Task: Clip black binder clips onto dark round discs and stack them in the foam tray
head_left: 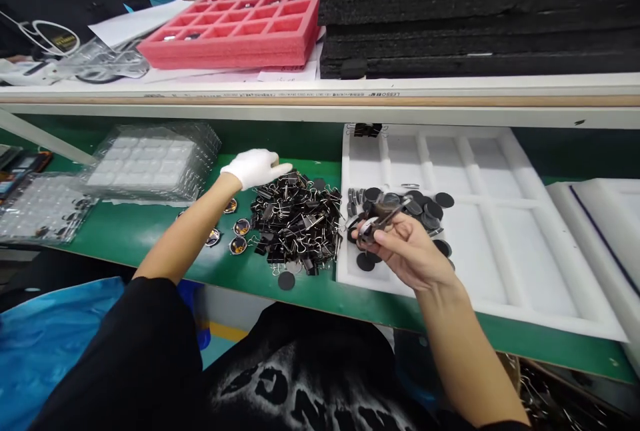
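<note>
My left hand [256, 168], in a white glove, is over the upper left edge of a pile of black binder clips [300, 224]. Its thumb stands apart from the fingers, and nothing shows between them. My bare right hand [413, 248] pinches a black binder clip [383, 216] that seems clamped around a small round piece [367, 226]. Below that hand, black discs [425, 208] lie loose in a white foam tray [480, 238]. Round metal-rimmed parts [240, 234] with orange and dark faces rest on the green table, left of the clips.
Clear plastic trays [150, 158] are stacked at the left on the green table [320, 292]. A lone black disc [286, 280] lies near its front edge. Above runs a shelf [280, 111] carrying a pink foam tray [225, 54] and black foam sheets [475, 18]. Other people sit beyond.
</note>
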`<state>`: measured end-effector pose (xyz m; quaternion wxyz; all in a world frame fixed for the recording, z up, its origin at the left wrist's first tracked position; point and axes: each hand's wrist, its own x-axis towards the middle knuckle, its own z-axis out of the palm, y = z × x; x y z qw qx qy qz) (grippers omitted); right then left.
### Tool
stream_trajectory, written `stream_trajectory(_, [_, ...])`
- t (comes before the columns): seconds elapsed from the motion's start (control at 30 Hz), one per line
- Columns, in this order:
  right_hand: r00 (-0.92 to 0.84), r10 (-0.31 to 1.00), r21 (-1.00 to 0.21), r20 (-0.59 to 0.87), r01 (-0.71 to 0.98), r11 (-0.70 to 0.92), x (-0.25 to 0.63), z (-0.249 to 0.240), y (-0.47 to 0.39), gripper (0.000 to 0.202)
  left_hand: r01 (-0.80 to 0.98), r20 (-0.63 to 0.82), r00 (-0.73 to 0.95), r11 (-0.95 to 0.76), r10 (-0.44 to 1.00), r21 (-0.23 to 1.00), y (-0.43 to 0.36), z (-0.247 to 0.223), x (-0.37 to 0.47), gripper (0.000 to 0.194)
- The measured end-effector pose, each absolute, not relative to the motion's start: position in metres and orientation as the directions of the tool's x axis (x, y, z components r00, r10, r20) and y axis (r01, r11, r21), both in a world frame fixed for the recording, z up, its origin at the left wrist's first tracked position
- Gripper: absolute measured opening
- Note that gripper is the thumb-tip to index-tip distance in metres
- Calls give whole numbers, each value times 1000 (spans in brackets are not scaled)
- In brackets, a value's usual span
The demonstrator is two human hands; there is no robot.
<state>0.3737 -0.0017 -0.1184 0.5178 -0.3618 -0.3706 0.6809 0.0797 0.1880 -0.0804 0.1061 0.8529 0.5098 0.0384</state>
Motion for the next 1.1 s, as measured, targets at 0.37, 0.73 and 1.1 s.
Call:
stream_trajectory(0.37, [-103,993,-929,-57,-359,-90,342,-127,5,48,604,170,659,-649,733,462,120,-66,101,39])
stream_trajectory(0.73, [-113,993,-893,46,-449,-9,330,-138,24,36,387,123,517,-359,847,849,82,-97,124,40])
stream_trajectory(1.1, [7,997,-896,74,-439,70,343,-137,20,31,647,113,547,-505,829,571,100,-75,97,35])
